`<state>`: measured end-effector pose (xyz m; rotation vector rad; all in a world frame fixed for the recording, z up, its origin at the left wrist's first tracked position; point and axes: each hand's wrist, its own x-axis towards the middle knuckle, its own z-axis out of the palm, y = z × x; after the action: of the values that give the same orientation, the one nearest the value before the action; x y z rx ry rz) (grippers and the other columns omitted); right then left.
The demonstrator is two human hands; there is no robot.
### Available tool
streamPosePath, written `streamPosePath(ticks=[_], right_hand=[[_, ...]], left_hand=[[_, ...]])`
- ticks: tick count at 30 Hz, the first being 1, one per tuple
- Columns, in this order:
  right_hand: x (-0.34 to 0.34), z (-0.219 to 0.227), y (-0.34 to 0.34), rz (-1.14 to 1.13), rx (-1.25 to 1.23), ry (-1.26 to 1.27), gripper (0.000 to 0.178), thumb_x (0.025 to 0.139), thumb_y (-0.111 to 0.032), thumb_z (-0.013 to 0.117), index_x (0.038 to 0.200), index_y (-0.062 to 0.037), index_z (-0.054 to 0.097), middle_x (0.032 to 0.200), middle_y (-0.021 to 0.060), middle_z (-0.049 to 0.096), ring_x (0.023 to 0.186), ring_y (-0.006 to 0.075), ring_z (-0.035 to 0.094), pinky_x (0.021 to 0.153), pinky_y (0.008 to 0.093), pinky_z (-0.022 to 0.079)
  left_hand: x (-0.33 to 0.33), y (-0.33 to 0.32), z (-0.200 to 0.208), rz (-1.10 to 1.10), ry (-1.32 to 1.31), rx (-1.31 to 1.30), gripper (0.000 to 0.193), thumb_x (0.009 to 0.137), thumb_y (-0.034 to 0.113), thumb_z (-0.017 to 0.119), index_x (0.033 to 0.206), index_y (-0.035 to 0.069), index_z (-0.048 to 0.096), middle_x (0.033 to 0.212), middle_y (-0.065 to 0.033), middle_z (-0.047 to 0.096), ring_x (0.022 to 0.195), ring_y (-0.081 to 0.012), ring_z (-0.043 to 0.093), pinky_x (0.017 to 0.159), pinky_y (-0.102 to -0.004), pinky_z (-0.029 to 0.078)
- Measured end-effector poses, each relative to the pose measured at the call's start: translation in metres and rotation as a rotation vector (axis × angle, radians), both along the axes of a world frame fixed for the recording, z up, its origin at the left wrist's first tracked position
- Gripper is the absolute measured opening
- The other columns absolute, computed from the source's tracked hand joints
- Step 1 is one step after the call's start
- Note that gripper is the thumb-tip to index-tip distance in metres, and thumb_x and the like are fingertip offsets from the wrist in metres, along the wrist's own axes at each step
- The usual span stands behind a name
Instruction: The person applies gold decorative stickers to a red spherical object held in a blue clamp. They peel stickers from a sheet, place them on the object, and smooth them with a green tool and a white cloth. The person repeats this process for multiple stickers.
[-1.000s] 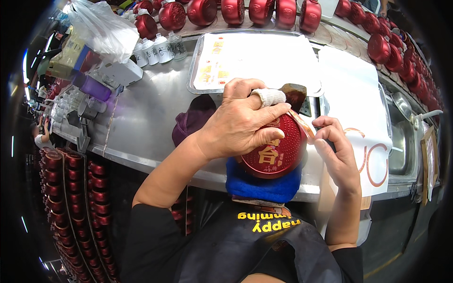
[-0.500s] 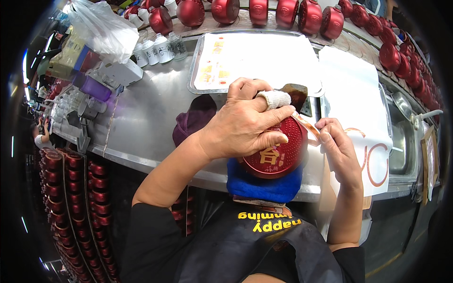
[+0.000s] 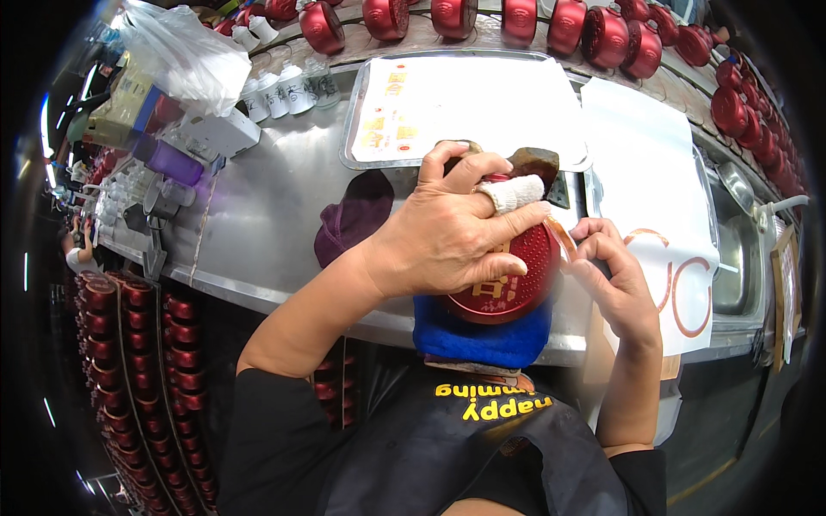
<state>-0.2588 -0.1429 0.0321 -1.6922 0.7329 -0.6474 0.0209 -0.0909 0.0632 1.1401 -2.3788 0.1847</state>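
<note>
A round, flat-faced red bottle (image 3: 527, 288) with raised dots and gold characters rests on a folded blue cloth (image 3: 482, 334) at the counter's near edge. My left hand (image 3: 447, 228) lies over its far left side, fingers curled around the edge and thumb along the face. One of its fingers wears a white cloth sleeve (image 3: 520, 193). My right hand (image 3: 621, 279) pinches a narrow brownish-gold curved strip (image 3: 563, 236), which runs along the bottle's right rim toward my left fingertips. Just beyond the left hand is a dark brown block-like piece (image 3: 535, 163), partly hidden.
A metal tray (image 3: 348, 142) with a white printed sheet lies behind the bottle. More curved strips (image 3: 693, 331) lie on white paper at the right, near a sink (image 3: 738, 258). Left are a purple cloth (image 3: 357, 219) and small white bottles (image 3: 292, 90). Red bottles (image 3: 519, 21) line the far belt.
My left hand has shifted slightly, its sleeved finger moving right along the bottle's edge. The strip has come closer against the rim. Red bottles on the far belt have moved along.
</note>
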Motion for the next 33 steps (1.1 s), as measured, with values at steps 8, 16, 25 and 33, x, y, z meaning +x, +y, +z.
streamPosePath(ticks=[8,16,25,33], right_hand=[[0.006,-0.005,0.006,-0.012,-0.17,0.064,0.02,0.089,-0.017,0.078,0.094,-0.0041,0.063,0.121,0.0101,0.049,0.116,0.0232,0.05,0.098,0.0349,0.042],[0.0,0.005,0.012,0.012,-0.084,0.026,0.009,0.09,-0.009,0.07,0.09,-0.0043,0.062,0.123,0.0092,0.049,0.121,0.0206,0.048,0.106,0.0333,0.036],[0.002,-0.016,0.017,-0.057,-0.036,0.013,0.018,0.092,-0.019,0.076,0.095,-0.0048,0.066,0.121,0.0101,0.047,0.118,0.023,0.048,0.1,0.0348,0.041],[-0.005,-0.017,0.016,-0.036,-0.153,0.001,0.016,0.091,-0.016,0.076,0.095,-0.0051,0.066,0.124,0.01,0.046,0.118,0.0233,0.048,0.097,0.0344,0.044]], left_hand=[[-0.003,0.0,0.01,0.037,-0.013,0.079,0.061,0.102,0.056,0.051,0.147,0.015,0.057,0.086,-0.0046,0.072,0.129,-0.0266,0.049,0.116,-0.0501,0.021],[-0.007,0.0,0.007,0.006,-0.059,0.029,0.057,0.101,0.055,0.052,0.142,0.016,0.062,0.081,-0.0038,0.07,0.129,-0.0251,0.048,0.115,-0.0518,0.021],[-0.02,0.006,0.006,-0.083,0.0,0.091,0.059,0.102,0.055,0.051,0.145,0.015,0.059,0.082,-0.0029,0.072,0.129,-0.0263,0.051,0.116,-0.0521,0.021],[-0.015,0.008,0.008,0.003,-0.044,0.042,0.059,0.102,0.054,0.051,0.143,0.014,0.06,0.085,-0.0047,0.073,0.13,-0.0262,0.049,0.117,-0.0506,0.021]])
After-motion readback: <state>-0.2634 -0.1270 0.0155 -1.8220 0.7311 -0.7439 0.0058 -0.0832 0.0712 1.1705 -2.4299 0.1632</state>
